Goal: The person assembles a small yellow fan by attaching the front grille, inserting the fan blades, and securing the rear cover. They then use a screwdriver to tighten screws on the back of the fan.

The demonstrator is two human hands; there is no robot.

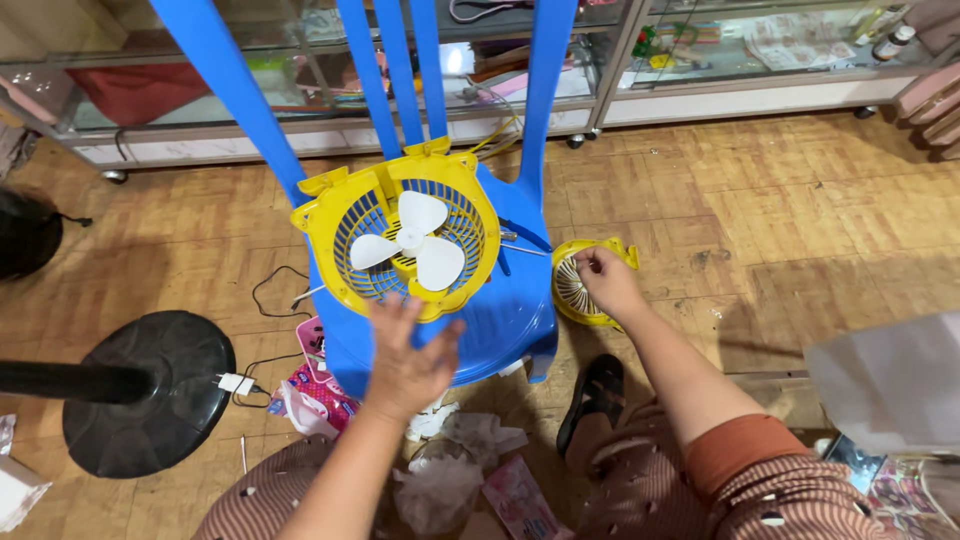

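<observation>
Fan body: round yellow plastic grille (pixel 400 240) with three white blades, lying on the glossy blue plastic chair (pixel 510 315).
Left hand (pixel 408 360): fingers spread open, touching the grille's lower rim.
Right hand (pixel 606 282): grip closed on the second yellow grille (pixel 580 290), held beside the chair's edge.
Packages: pink wrappers (pixel 318 385) under the chair.
Floor: worn wood-pattern tiles (pixel 800 220); black round stand base (pixel 150 390); glass cabinets behind.

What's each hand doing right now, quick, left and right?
Left hand: open, fingers spread, touching the lower rim of the yellow fan on the blue chair.
Right hand: closed on the yellow grille cover.
</observation>
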